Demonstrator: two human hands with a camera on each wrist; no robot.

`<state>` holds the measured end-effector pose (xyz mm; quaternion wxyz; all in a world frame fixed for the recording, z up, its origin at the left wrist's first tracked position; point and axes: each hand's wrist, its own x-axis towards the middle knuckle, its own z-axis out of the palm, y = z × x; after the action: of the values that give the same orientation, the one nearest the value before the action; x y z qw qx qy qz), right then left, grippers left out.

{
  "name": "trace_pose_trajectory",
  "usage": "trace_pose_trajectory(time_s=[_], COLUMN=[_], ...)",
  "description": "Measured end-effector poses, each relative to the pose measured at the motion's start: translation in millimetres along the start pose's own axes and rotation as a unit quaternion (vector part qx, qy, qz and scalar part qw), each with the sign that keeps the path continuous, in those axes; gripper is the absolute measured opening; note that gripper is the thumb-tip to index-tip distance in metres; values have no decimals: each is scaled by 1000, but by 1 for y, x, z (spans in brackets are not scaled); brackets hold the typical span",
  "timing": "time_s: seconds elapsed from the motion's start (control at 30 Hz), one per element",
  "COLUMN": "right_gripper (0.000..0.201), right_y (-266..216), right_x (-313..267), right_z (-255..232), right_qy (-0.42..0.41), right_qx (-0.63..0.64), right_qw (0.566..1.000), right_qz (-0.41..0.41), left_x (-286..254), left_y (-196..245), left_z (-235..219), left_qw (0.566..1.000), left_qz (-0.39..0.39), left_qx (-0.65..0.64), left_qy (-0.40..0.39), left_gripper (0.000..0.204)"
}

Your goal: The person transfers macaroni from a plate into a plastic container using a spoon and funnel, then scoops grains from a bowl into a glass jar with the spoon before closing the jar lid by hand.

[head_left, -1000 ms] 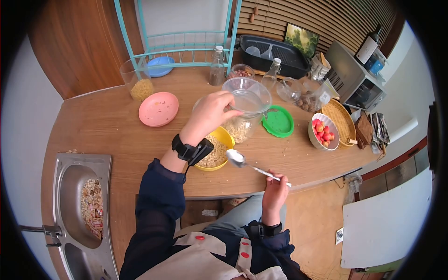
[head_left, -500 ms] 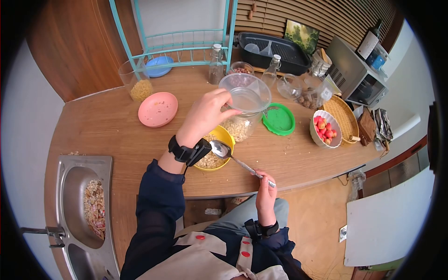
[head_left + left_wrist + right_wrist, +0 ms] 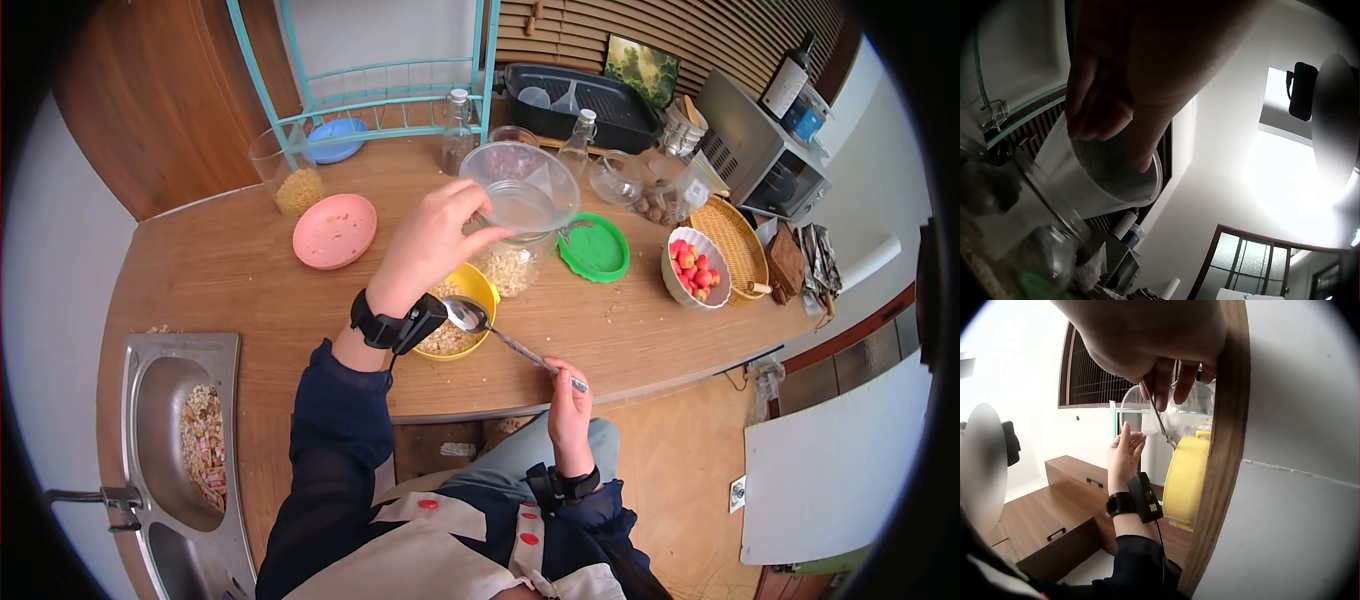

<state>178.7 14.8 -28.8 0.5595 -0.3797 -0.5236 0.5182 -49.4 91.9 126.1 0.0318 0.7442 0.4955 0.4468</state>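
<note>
In the head view the left hand (image 3: 430, 240) pinches the rim of a clear plastic container (image 3: 525, 190), held tilted above a glass jar (image 3: 512, 268) of oats. The right hand (image 3: 570, 415) grips the handle of a metal spoon (image 3: 520, 350); the spoon's bowl is over the yellow bowl (image 3: 492, 285) of oats. The left wrist view shows the thumb and fingers on the container (image 3: 1072, 175). From the right wrist, the fingers (image 3: 1163, 384) hold the spoon beside the yellow bowl (image 3: 1185, 481). The left forearm partly hides the yellow bowl in the head view.
Around them are a green lid (image 3: 596, 248), a pink plate (image 3: 335, 232), a white bowl of red fruit (image 3: 672, 282), glass bottles (image 3: 457, 135), a wicker tray (image 3: 735, 245) and a sink (image 3: 150, 400). A teal rack (image 3: 400, 98) stands at the back.
The right hand has moved left and forward, bringing the spoon from right of the yellow bowl to over it. The left hand with the container has shifted slightly up and left.
</note>
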Motion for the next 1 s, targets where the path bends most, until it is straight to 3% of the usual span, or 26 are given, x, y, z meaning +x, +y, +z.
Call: trace_pose_trajectory(time_s=[0.23, 0.4, 0.47, 0.63, 0.7, 0.77, 0.87, 0.93, 1.0], right_gripper=[24, 25, 25, 18, 15, 13, 13, 13, 13], right_y=[-5, 3, 1, -35, -45, -50, -46, -47, -48], right_x=[1, 5, 8, 27, 37, 45, 53, 57, 59], right_z=[3, -7, -11, 7, 16, 25, 33, 38, 42], right_qy=[-9, -14, -25, -89, -122, -172, -204, -223, -245], right_qx=[3, 26, 28, -130, -199, -274, -289, -299, -307], right_qw=[1000, 999, 998, 984, 965, 923, 904, 893, 883], right_qz=[2, 25, 40, -77, -122, -207, -240, -249, -257], left_x=[-2, -18, -33, -96, -96, -95, -96, -95, -96], left_y=[-8, -1, -10, -75, -79, -82, -86, -89, -91], left_z=[4, -47, -70, -55, -43, -33, -16, -13, -11], left_qw=[998, 995, 976, 952, 909, 906, 902, 936, 945], left_qz=[-14, -68, -196, -249, -334, -339, -347, -280, -261], left_qx=[-14, -70, 39, -20, -172, -160, -184, -138, -110], left_qy=[-67, 4, -83, -179, -181, -197, -182, -162, -166], left_gripper=[31, 32, 31, 29, 29, 29, 24, 23, 22])
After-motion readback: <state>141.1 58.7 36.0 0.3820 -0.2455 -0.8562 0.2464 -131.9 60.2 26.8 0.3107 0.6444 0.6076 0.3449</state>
